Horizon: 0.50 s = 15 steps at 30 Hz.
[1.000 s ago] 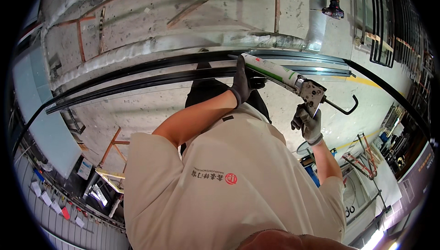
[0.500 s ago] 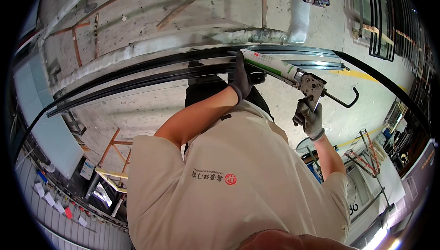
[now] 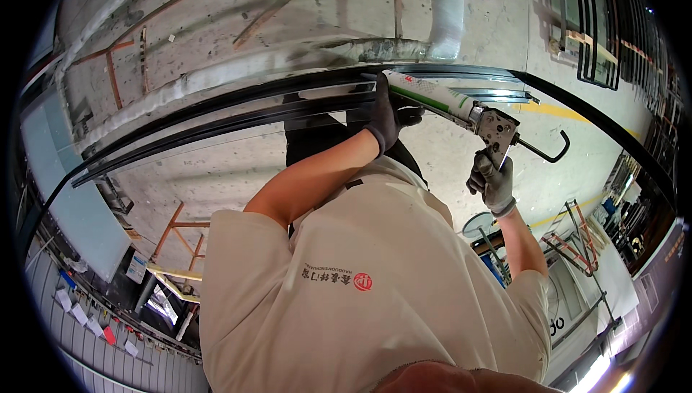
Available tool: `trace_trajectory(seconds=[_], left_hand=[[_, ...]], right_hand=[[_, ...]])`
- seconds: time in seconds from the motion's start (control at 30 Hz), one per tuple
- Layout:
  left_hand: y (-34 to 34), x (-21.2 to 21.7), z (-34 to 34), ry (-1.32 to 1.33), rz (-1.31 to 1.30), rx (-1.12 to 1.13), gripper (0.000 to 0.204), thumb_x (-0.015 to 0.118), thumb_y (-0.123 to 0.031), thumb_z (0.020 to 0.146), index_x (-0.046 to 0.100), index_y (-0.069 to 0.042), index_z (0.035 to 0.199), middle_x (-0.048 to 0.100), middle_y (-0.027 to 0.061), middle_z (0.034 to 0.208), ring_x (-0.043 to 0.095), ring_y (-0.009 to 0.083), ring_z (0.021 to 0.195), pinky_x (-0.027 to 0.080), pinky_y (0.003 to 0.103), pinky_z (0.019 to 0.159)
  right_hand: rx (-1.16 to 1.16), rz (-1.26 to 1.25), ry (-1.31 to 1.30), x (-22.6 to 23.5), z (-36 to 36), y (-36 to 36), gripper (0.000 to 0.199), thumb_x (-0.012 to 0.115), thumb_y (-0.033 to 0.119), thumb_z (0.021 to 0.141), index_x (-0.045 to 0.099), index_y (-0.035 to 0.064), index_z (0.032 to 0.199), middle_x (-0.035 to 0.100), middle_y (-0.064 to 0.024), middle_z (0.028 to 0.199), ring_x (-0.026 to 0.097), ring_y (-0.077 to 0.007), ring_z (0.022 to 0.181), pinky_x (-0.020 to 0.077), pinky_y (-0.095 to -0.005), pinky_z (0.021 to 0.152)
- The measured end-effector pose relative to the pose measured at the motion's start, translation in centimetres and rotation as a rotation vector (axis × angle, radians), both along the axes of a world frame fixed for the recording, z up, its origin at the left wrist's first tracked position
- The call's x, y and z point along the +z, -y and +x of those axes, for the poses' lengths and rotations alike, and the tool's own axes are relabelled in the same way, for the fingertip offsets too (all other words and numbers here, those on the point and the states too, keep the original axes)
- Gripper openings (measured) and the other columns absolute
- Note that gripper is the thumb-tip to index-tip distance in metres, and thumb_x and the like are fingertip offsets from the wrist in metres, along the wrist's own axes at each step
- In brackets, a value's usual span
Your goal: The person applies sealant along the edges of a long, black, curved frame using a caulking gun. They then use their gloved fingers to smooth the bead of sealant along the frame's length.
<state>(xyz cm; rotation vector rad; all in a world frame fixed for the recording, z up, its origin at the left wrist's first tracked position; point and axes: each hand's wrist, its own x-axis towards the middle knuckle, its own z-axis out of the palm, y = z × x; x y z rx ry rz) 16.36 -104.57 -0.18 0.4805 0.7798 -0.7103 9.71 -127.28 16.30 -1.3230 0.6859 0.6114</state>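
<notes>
caulking gun [image 3: 472, 115] held over the black frame [image 3: 216, 115]: left hand [image 3: 386, 115] wrapped round the front of the tube, right hand [image 3: 491, 180] clenched on the trigger grip. likely stiff, moderately heavy; tube smooth, best steadied near the nozzle.

You wear a beige short-sleeved shirt [image 3: 375, 299] with a small red round emblem and a line of dark print on it. Both your hands, left hand [image 3: 386, 115] and right hand [image 3: 491, 182], are in dark grey knit gloves with ribbed cuffs.
</notes>
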Motion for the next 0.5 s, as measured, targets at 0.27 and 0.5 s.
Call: trace_trajectory(seconds=[0.27,0.5], left_hand=[[3.7,-0.3,0.3,-0.002,-0.028,-0.018,0.081,0.034,-0.085,0.087,0.060,-0.014,0.115,0.070,0.0094,0.095,0.069,0.0230,0.079,0.056,0.038,0.067],[7.2,-0.8,0.6,-0.004,-0.022,-0.040,0.085,0.033,-0.088,0.085,0.060,-0.014,0.116,0.071,0.0103,0.098,0.070,0.0240,0.080,0.057,0.038,0.069]], right_hand=[[0.011,-0.011,0.000,-0.1,0.5,3.8,0.033,0.074,0.033,0.092,0.059,0.0038,0.092,0.046,0.0021,0.059,0.040,-0.0079,0.042,0.0348,-0.0272,0.038],[0.004,-0.032,0.007,0.1,0.7,6.9,0.031,0.073,0.031,0.093,0.058,0.0048,0.086,0.044,0.0030,0.057,0.039,-0.0076,0.041,0.0341,-0.0270,0.037]])
